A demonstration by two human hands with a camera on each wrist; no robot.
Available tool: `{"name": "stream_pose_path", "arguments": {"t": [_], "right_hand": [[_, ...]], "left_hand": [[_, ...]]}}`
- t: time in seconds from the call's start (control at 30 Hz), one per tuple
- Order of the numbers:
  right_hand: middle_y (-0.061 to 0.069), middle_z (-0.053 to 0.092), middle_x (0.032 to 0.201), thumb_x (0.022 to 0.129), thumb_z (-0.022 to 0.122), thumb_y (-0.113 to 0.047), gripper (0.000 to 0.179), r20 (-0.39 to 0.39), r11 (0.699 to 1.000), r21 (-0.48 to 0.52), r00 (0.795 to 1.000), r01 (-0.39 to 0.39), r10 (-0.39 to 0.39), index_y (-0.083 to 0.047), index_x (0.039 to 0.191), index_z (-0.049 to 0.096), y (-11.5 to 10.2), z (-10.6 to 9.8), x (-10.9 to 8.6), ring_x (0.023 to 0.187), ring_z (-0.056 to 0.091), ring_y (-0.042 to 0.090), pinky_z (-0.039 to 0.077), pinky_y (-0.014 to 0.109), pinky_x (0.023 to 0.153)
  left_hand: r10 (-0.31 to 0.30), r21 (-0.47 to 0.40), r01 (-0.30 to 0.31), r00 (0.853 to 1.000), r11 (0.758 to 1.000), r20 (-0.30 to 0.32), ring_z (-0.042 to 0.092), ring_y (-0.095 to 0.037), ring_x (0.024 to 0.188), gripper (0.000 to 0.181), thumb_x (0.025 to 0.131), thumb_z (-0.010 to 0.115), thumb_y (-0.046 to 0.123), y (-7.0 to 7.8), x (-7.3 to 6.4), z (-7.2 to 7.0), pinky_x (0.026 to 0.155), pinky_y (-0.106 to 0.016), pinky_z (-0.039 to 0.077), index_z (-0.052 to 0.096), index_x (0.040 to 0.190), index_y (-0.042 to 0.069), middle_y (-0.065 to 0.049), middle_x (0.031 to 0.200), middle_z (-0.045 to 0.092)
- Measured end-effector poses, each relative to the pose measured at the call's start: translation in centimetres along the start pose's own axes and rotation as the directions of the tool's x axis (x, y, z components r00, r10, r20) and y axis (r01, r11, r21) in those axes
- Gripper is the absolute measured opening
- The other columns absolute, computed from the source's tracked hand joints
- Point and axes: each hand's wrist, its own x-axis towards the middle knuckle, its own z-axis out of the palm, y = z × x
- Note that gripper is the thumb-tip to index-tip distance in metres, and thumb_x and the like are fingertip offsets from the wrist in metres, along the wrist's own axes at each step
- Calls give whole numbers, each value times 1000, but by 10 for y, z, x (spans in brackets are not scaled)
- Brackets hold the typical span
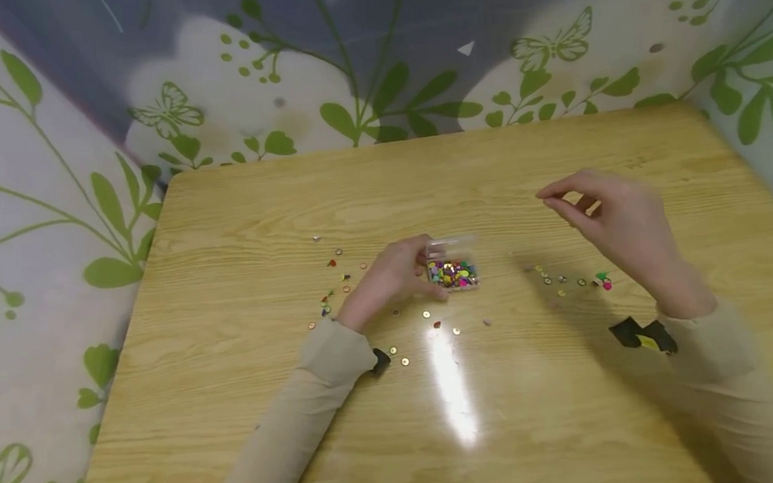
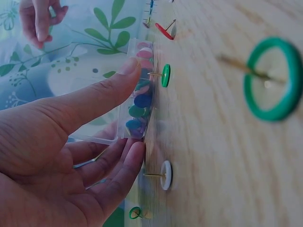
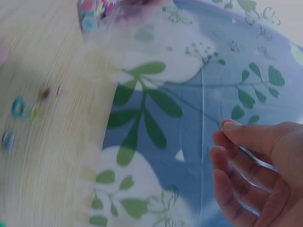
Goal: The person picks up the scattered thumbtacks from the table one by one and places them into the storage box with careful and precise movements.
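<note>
A small clear plastic box (image 1: 453, 273) full of colourful thumbtacks stands on the table with its transparent lid (image 1: 452, 246) raised. My left hand (image 1: 394, 274) holds it from the left side; in the left wrist view the thumb lies along the box and the fingers are bent on the other side. Raised above the table to the right is my right hand (image 1: 617, 218), away from the box. Its thumb and index fingertips meet, and the other fingers are curled. Whether something tiny sits between those fingertips cannot be made out.
Loose thumbtacks lie scattered on the wooden table (image 1: 273, 444): several left of the box, including a red tack (image 1: 332, 262), several in front, including a white tack (image 1: 426, 314), and a group at right with a pink tack (image 1: 607, 284). A patterned wall (image 1: 373, 55) borders the table's back.
</note>
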Motion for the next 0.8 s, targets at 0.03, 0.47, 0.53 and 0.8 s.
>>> {"name": "stream_pose_path", "arguments": {"t": [0.03,0.47,0.53,0.8], "right_hand": [[2,77,95,89,79,-10,15,7,1000,-14,1000,-19,19,-15,103,79,3,-4,-3,62,69,21,39,6,57],[6,74,87,87,80,-17,23,330,976,-177,927,-125,179,-8,107,72,49,-15,-42,69,67,23,47,34,53],[6,74,88,89,78,-18,23,413,971,-178,883,-160,222,-6,107,69,54,-14,-47,72,68,24,50,39,58],[6,72,91,89,78,-29,35,606,945,-198,725,-261,327,-2,106,65,65,-6,-58,82,68,28,52,47,70]], "left_hand": [[-2,2,2,1000,1000,0,60,-20,105,69,72,92,25,1,0,0,93,-33,53,59,131,11,-6,122,64],[12,25,-12,1000,1000,-14,61,-21,107,71,72,92,26,2,1,-1,94,-34,53,58,132,9,-7,122,65],[13,24,-13,1000,1000,-10,61,-21,107,73,72,92,26,1,0,-1,94,-33,53,57,133,9,-7,122,65],[13,35,-13,1000,999,-11,61,-21,110,73,73,92,27,0,-2,0,96,-34,52,57,135,9,-7,124,66]]}}
